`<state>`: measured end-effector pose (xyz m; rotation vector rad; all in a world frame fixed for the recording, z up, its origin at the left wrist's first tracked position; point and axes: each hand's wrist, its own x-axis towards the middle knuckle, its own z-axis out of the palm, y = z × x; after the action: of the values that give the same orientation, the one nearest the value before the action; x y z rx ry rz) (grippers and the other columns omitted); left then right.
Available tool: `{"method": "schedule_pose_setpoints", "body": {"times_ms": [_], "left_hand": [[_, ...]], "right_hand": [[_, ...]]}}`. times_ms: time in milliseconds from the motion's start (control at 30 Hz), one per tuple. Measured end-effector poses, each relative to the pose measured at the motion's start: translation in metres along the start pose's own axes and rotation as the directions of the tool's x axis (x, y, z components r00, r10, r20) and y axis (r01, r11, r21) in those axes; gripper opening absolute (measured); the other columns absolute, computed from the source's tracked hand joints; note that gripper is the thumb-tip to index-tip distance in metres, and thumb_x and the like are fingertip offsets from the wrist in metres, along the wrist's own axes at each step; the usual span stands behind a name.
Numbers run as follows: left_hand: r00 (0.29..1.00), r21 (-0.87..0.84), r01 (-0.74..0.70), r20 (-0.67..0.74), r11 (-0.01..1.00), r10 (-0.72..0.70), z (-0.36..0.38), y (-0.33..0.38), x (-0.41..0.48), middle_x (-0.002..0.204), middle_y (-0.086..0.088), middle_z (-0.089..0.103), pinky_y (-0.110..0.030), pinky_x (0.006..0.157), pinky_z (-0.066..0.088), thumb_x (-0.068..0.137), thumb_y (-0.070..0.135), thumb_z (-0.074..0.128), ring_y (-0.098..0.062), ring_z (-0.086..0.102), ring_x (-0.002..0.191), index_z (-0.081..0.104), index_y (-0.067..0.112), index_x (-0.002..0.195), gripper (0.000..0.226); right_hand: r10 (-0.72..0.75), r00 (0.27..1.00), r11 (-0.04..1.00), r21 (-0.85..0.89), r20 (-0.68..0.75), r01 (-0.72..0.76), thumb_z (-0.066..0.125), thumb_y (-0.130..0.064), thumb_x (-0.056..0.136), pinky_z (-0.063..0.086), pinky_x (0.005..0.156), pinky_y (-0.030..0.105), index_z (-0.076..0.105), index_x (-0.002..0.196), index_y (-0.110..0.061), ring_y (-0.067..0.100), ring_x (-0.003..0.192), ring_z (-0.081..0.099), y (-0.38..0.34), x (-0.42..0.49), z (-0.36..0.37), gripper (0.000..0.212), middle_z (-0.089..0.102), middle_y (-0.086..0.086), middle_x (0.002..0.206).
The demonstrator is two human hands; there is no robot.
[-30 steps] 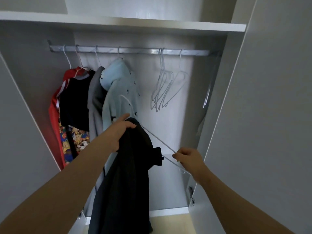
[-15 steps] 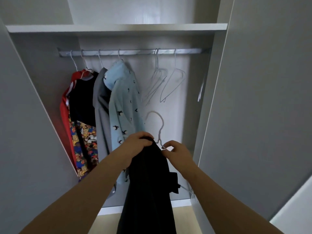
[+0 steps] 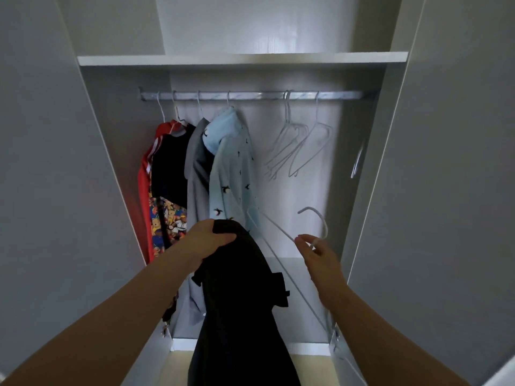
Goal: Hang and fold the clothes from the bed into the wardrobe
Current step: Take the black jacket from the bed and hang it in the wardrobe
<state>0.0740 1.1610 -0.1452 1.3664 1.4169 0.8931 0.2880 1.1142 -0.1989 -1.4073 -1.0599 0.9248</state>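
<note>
I stand before the open wardrobe. My left hand [image 3: 207, 240] grips the top of a black garment [image 3: 242, 302] that hangs down long in front of me. My right hand [image 3: 320, 253] pinches the neck of a white wire hanger [image 3: 281, 232], whose hook curves up above my fingers. The hanger's arms slant left and down beside the garment; whether they are inside it I cannot tell. Both hands are well below the metal rail [image 3: 250, 95].
On the rail's left part hang a red top [image 3: 145, 196], a black top [image 3: 170, 168], a grey garment [image 3: 195, 151] and a light-blue patterned shirt [image 3: 234, 168]. Empty white hangers [image 3: 298, 146] hang to the right. A shelf [image 3: 242, 59] runs above. Open doors [image 3: 446, 162] flank me.
My right hand has moved away to the right of the garment, taking the hanger's hook with it. The view has tilted so the rail sits lower in frame.
</note>
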Motion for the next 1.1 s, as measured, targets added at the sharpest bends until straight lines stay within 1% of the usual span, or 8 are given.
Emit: {"method": "schedule_pose_setpoints", "body": {"times_ms": [100,233,400,500,667,833,967,1100], "left_hand": [[0.998,-0.084,0.044,-0.037,0.996,-0.047,-0.011,-0.002,0.002,0.08,-0.005,0.066,-0.016,0.05,0.052,0.085,0.004,0.064,-0.013,0.063,0.067,0.064,0.007,0.102,0.016],[0.985,-0.163,0.09,-0.129,0.983,-0.111,-0.025,-0.001,0.012,0.107,-0.019,0.062,-0.036,0.082,0.05,0.089,0.004,0.06,-0.031,0.059,0.093,0.057,-0.003,0.116,0.029],[0.959,-0.06,-0.039,-0.282,0.997,0.02,-0.044,0.01,0.026,0.09,-0.012,0.058,-0.032,0.075,0.047,0.09,0.004,0.058,-0.026,0.056,0.083,0.056,0.002,0.105,0.016],[0.956,0.014,-0.085,-0.281,0.996,0.086,-0.05,0.017,0.032,0.077,-0.004,0.054,-0.027,0.066,0.047,0.089,0.008,0.061,-0.02,0.054,0.071,0.052,0.013,0.079,0.014],[0.942,0.072,-0.143,-0.295,0.987,0.157,-0.055,0.021,0.034,0.088,-0.009,0.057,-0.034,0.081,0.047,0.089,0.009,0.06,-0.025,0.055,0.088,0.053,0.012,0.097,0.011],[0.906,0.139,-0.21,-0.344,0.968,0.246,-0.064,0.02,0.032,0.08,-0.002,0.056,-0.025,0.065,0.045,0.088,0.011,0.061,-0.022,0.055,0.081,0.055,0.013,0.093,0.008],[0.864,0.341,-0.213,-0.371,0.916,0.339,-0.077,0.019,0.029,0.089,-0.007,0.058,-0.033,0.075,0.044,0.089,0.016,0.06,-0.023,0.055,0.083,0.056,0.015,0.091,0.005],[0.853,0.352,-0.232,-0.374,0.907,0.364,-0.079,0.014,0.022,0.092,-0.007,0.06,-0.035,0.079,0.047,0.089,0.017,0.059,-0.023,0.056,0.087,0.057,0.013,0.095,0.007]], "right_hand": [[-0.046,0.996,0.999,-0.005,-0.079,0.045,0.053,-0.036,0.093,0.037,0.071,0.02,0.063,0.101,-0.025,0.008,0.079,0.053,0.004,0.001,-0.004,0.017,0.057,-0.014,0.077],[0.017,0.989,0.994,0.111,-0.147,-0.001,0.054,-0.026,0.094,0.032,0.056,0.02,0.068,0.068,-0.019,0.005,0.055,0.04,0.002,0.008,-0.011,0.031,0.043,-0.012,0.048],[0.086,0.993,0.985,0.155,-0.079,-0.073,0.055,-0.021,0.093,0.027,0.038,0.016,0.057,0.048,-0.012,0.002,0.03,0.027,-0.002,0.013,-0.021,0.046,0.03,-0.008,0.032],[0.062,0.997,0.992,0.116,-0.051,-0.056,0.055,-0.019,0.092,0.026,0.035,0.014,0.054,0.043,-0.012,0.004,0.03,0.027,-0.002,0.015,-0.022,0.049,0.031,-0.007,0.032],[0.028,0.999,0.999,-0.022,-0.032,-0.029,0.054,-0.021,0.093,0.028,0.035,0.013,0.053,0.046,-0.01,0.005,0.03,0.028,-0.011,0.018,-0.019,0.048,0.03,-0.007,0.032],[0.026,1.0,0.998,-0.053,0.004,-0.025,0.051,-0.019,0.094,0.027,0.032,0.014,0.052,0.049,-0.008,0.004,0.027,0.028,-0.024,0.021,-0.013,0.046,0.032,-0.007,0.03],[-0.007,1.0,0.994,-0.11,0.002,0.007,0.052,-0.02,0.093,0.03,0.041,0.019,0.052,0.046,-0.011,0.011,0.038,0.032,-0.029,0.019,-0.01,0.048,0.032,-0.008,0.031],[-0.032,0.998,0.975,-0.217,0.049,0.042,0.051,-0.022,0.094,0.029,0.046,0.018,0.051,0.045,-0.013,0.008,0.038,0.034,-0.028,0.014,-0.004,0.05,0.035,-0.009,0.028]]}}
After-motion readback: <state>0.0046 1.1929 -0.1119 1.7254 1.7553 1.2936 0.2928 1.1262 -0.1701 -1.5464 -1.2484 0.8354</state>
